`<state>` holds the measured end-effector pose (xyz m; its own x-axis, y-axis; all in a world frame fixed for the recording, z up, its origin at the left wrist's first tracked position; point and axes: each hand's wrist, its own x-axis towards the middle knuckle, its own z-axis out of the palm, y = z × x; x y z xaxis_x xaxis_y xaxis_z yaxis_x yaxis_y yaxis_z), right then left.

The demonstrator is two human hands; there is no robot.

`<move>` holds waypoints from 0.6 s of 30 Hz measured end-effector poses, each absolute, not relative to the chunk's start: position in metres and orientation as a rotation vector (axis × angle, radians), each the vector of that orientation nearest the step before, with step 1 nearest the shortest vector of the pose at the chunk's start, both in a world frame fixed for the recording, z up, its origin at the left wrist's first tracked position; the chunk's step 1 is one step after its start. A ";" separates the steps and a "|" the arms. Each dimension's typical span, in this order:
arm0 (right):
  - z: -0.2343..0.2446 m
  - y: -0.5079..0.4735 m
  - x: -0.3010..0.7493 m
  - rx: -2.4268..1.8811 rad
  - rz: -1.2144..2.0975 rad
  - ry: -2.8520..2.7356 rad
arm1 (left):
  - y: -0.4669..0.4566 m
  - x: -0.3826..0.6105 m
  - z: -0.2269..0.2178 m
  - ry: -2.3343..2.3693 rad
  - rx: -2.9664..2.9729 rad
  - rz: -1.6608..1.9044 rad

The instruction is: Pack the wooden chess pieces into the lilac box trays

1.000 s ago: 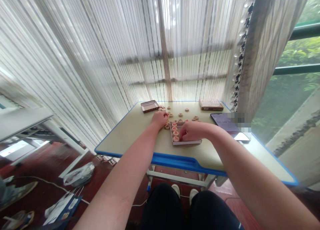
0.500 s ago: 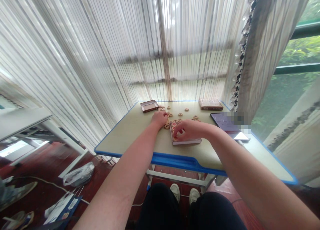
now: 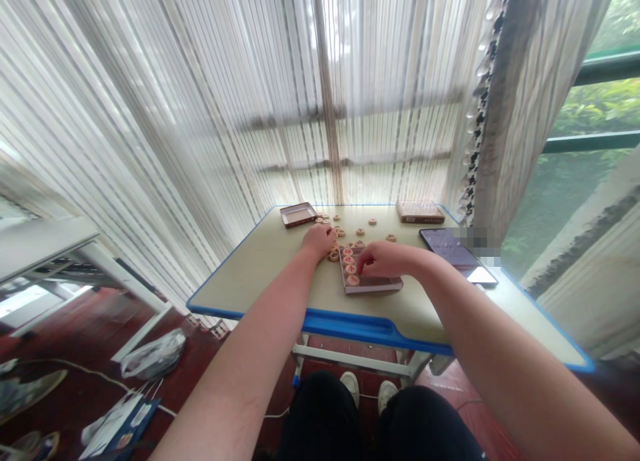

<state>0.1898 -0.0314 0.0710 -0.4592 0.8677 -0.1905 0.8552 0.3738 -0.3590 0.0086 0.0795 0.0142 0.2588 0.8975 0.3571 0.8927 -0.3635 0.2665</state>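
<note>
A shallow box (image 3: 373,288) lies near the table's front edge, with a column of round wooden Chinese chess pieces (image 3: 351,269) with red characters along its left side. My right hand (image 3: 377,257) hovers over the box, fingers curled down just right of that column; whatever is between the fingertips is hidden. Left of the box, my left hand (image 3: 319,239) rests by a cluster of loose chess pieces (image 3: 334,255), its fingers bent together. I cannot make out what it grips. More loose pieces (image 3: 361,232) lie scattered beyond both hands.
An open box lid (image 3: 299,214) lies at the table's back left. At the back right is a closed box (image 3: 421,211). A phone (image 3: 456,253) lies on the right side of the blue-edged table (image 3: 250,267). Curtains (image 3: 225,101) hang behind.
My right hand has lifted off the box's near left corner and moved slightly right, leaving a chess piece there at the column's near end. My left hand has barely moved.
</note>
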 end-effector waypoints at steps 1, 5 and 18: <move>0.069 -0.030 0.190 -1.625 0.647 -2.573 | 0.080 0.008 0.014 1.765 2.484 0.720; 0.066 -0.028 0.189 -1.627 0.648 -2.565 | 0.080 0.008 0.013 1.757 2.496 0.733; 0.070 -0.033 0.187 -1.621 0.617 -2.593 | 0.087 0.007 0.009 1.756 2.487 0.670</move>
